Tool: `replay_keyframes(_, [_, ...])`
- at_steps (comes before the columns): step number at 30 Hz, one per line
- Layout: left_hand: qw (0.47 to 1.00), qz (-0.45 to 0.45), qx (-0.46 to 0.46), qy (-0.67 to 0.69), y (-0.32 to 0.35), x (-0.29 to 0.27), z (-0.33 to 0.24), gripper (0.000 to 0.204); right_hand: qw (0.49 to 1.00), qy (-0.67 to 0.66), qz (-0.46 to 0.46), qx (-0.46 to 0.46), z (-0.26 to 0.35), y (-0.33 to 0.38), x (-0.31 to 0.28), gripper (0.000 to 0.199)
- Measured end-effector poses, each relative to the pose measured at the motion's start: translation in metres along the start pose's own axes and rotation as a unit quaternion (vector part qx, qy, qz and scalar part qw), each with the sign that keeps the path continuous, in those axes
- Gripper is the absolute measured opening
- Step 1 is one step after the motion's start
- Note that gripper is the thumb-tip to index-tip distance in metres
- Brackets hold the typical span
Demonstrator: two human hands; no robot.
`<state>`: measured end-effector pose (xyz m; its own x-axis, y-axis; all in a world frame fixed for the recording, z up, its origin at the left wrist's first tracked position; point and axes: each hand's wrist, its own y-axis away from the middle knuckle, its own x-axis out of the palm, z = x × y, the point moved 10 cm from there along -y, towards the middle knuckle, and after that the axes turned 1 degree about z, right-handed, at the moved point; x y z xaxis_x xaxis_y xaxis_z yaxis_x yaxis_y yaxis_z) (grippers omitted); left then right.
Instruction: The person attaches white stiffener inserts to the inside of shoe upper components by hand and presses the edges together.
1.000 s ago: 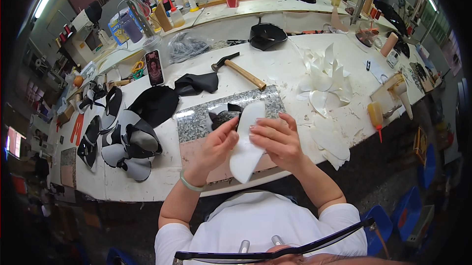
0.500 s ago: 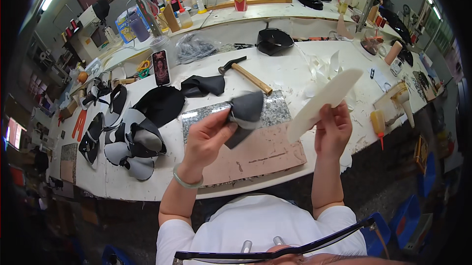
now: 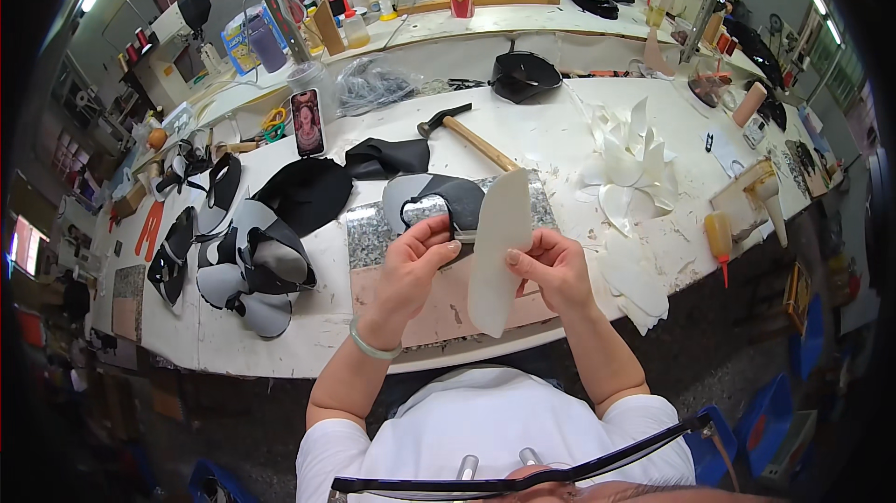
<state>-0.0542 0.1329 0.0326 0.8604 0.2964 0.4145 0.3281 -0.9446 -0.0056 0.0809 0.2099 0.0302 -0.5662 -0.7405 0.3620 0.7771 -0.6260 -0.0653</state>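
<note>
Between finger and thumb, my left hand (image 3: 409,272) pinches the edge of a grey and black shoe upper (image 3: 459,197), whose curved pieces spread above my fingers. My right hand (image 3: 557,272) grips a long white insole-shaped piece (image 3: 499,256), held upright with the thumb on its near face. The white piece overlaps the right side of the upper and hides part of it. Both are held over a speckled stone slab (image 3: 367,234) and a pinkish board (image 3: 434,305) in front of it.
A hammer (image 3: 481,143) lies behind the slab. Several grey and black uppers (image 3: 257,260) are heaped at left, near a propped phone (image 3: 307,125). White cut pieces (image 3: 637,176) are piled at right, with a yellow glue bottle (image 3: 718,234) by the edge.
My right hand has brought the white piece left and turned it upright, beside the upper. My left hand has moved slightly right and lower, and the upper is spread wider.
</note>
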Motion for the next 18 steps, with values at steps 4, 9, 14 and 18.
replay_keyframes(4, [1.0,0.006,-0.013,0.024,0.003,0.0007,0.0045,0.038,0.999,0.024,-0.031,-0.008,0.0022,-0.0029,0.0018,0.01])
replay_keyframes(9, [0.999,0.014,-0.016,0.033,0.0055,0.0037,0.0076,0.038,0.997,0.054,-0.042,-0.031,0.0019,-0.0045,0.0005,0.014])
replay_keyframes(14, [1.0,0.007,-0.016,0.017,0.0089,0.0027,0.0077,0.038,0.997,0.057,-0.037,-0.025,0.0011,-0.0034,0.0023,0.013])
replay_keyframes(18, [1.0,0.003,-0.016,0.012,0.011,0.0032,0.0076,0.039,0.997,0.065,-0.034,-0.034,0.0032,-0.0029,0.0044,0.015])
